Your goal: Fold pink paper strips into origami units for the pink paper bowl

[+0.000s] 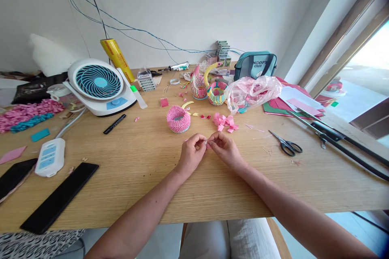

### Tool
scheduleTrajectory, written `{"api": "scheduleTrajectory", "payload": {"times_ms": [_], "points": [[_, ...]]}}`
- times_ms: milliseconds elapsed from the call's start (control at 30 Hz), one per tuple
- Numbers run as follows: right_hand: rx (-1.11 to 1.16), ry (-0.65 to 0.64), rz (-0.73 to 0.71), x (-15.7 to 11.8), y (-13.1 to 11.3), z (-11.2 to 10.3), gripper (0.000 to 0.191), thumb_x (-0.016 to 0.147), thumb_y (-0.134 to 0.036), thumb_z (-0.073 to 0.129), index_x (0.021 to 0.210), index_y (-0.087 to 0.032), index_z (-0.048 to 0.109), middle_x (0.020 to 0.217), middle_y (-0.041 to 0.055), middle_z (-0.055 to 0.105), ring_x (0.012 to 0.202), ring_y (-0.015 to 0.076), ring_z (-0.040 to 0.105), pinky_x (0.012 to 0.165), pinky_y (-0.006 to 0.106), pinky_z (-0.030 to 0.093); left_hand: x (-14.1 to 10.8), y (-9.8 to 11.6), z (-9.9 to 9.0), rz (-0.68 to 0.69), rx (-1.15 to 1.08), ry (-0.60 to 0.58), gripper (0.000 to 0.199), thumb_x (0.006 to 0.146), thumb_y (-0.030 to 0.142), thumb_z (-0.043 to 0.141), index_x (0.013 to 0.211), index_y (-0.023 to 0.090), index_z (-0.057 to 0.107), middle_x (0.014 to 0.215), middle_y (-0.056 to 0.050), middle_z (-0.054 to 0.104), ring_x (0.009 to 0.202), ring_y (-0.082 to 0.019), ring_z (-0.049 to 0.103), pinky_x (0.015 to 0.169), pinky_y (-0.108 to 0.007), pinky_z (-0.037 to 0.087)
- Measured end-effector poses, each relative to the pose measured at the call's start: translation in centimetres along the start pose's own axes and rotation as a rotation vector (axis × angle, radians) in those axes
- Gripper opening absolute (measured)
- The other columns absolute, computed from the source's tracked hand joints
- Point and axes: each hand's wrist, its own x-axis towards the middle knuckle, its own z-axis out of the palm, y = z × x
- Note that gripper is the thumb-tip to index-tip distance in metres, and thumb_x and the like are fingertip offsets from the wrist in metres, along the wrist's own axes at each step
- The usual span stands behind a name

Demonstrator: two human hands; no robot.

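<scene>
My left hand and my right hand meet above the table, thumbs and fingertips pinched together. Between them is a small pink piece of paper, mostly hidden by the fingers. Just beyond my left hand stands a round pink-and-white basket of folded paper pieces. A loose pile of pink paper strips lies beyond my right hand. Behind these stand a pink folded-paper swan and a multicoloured one with a yellow neck. A curved yellow folded piece rests behind the basket.
Scissors and a paper trimmer lie to the right, near stacked coloured paper and a plastic bag. On the left are a fan, a black marker, a power strip and a long black slab.
</scene>
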Motion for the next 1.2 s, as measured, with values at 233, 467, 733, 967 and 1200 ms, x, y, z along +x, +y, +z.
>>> {"api": "scheduleTrajectory", "payload": {"times_ms": [233, 467, 733, 967, 1200], "points": [[0.05, -0.022, 0.045, 0.1, -0.9, -0.2, 0.025, 0.083, -0.045, 0.063, 0.08, -0.021, 0.057, 0.073, 0.0014, 0.059, 0.069, 0.0159, 0.055, 0.067, 0.029, 0.045, -0.1, 0.4, -0.4, 0.202, 0.313, -0.022, 0.014, 0.085, 0.014, 0.047, 0.08, 0.021, 0.058, 0.073, 0.0, 0.059, 0.068, -0.014, 0.053, 0.068, -0.023, 0.04], [0.232, -0.057, 0.24, 0.2, -2.1, -0.3, 0.026, 0.078, -0.043, 0.067, 0.073, -0.02, 0.057, 0.069, -0.0008, 0.059, 0.066, 0.0129, 0.053, 0.065, 0.027, 0.04, -0.3, 0.0, -0.4, 0.329, 0.5, -0.056, 0.018, 0.088, 0.013, 0.044, 0.085, 0.023, 0.059, 0.078, -0.002, 0.06, 0.071, -0.016, 0.054, 0.072, -0.026, 0.038], [0.291, -0.072, 0.24, 0.4, -1.6, -0.4, 0.026, 0.073, -0.041, 0.073, 0.077, -0.02, 0.059, 0.067, -0.0018, 0.06, 0.066, 0.0127, 0.053, 0.066, 0.027, 0.042, -0.2, 0.0, -0.4, 0.33, 0.445, -0.064, 0.018, 0.089, 0.013, 0.043, 0.083, 0.022, 0.057, 0.077, -0.001, 0.06, 0.073, -0.016, 0.054, 0.074, -0.026, 0.04], [0.258, -0.081, 0.234, 0.5, -1.4, -0.6, 0.032, 0.073, -0.047, 0.073, 0.075, -0.018, 0.06, 0.067, -0.0011, 0.059, 0.064, 0.0121, 0.052, 0.064, 0.027, 0.042, -0.2, 0.2, -0.4, 0.253, 0.297, -0.041, 0.016, 0.089, 0.013, 0.045, 0.078, 0.02, 0.055, 0.073, 0.0, 0.061, 0.067, -0.012, 0.058, 0.067, -0.023, 0.044], [0.163, -0.061, 0.151, 0.7, -1.1, -0.9, 0.031, 0.076, -0.046, 0.07, 0.075, -0.017, 0.061, 0.069, -0.0009, 0.057, 0.065, 0.0116, 0.051, 0.063, 0.026, 0.041, -0.3, 0.0, 0.0, 0.062, 0.063, -0.073, 0.011, 0.089, 0.021, 0.048, 0.081, 0.019, 0.056, 0.075, -0.001, 0.066, 0.059, -0.011, 0.064, 0.056, -0.021, 0.051]]}}
